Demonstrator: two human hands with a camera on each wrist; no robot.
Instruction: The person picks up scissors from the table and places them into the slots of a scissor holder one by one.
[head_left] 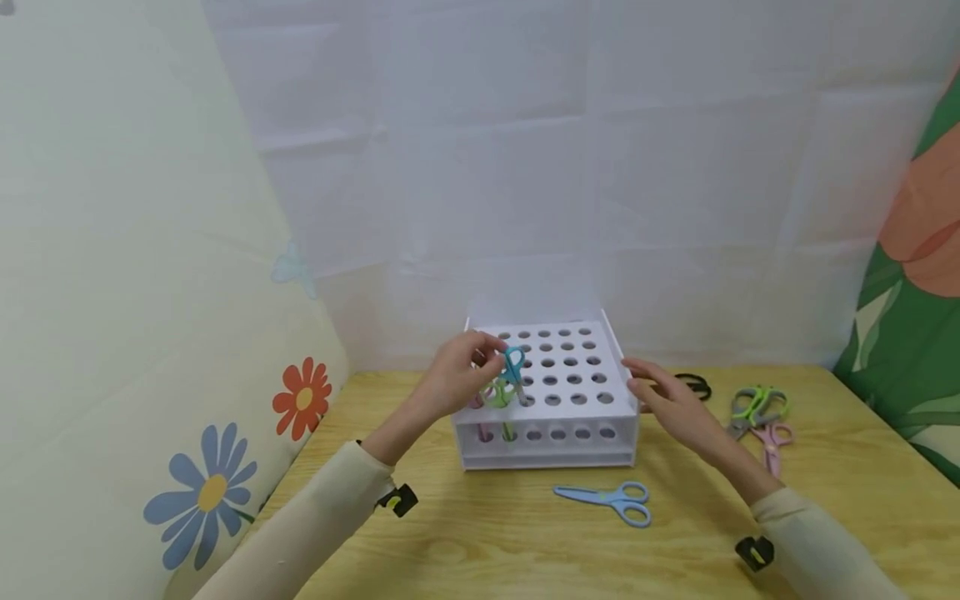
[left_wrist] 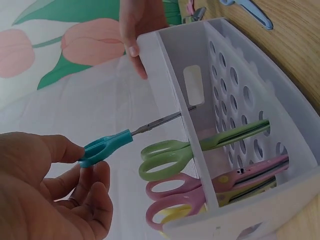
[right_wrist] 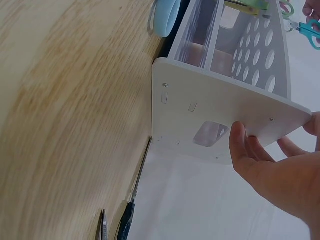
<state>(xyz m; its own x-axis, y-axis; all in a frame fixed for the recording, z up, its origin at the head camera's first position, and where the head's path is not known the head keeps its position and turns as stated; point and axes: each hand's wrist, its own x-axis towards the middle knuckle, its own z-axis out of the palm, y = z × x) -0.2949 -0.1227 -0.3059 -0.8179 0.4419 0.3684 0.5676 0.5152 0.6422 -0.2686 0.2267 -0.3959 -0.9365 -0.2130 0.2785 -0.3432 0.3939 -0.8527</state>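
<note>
My left hand (head_left: 459, 372) pinches the handle of teal scissors (left_wrist: 107, 146) between thumb and fingers. Their blades point down, and the tip is at a front-row hole in the top plate of a white rack (head_left: 547, 458). Left of them, green scissors (left_wrist: 167, 159), pink scissors (left_wrist: 175, 195) and yellow-handled scissors (left_wrist: 172, 214) stand in the rack, handles up. My right hand (head_left: 678, 408) rests its fingertips (right_wrist: 238, 131) against the rack's right side panel, near the upper edge, with nothing gripped.
Light blue scissors (head_left: 611, 497) lie on the wooden table (head_left: 465, 542) before the rack. To the right lie black-handled scissors (head_left: 696, 385), green-and-grey scissors (head_left: 757, 404) and another pink pair (head_left: 774, 442). A white cloth (head_left: 480, 167) hangs behind.
</note>
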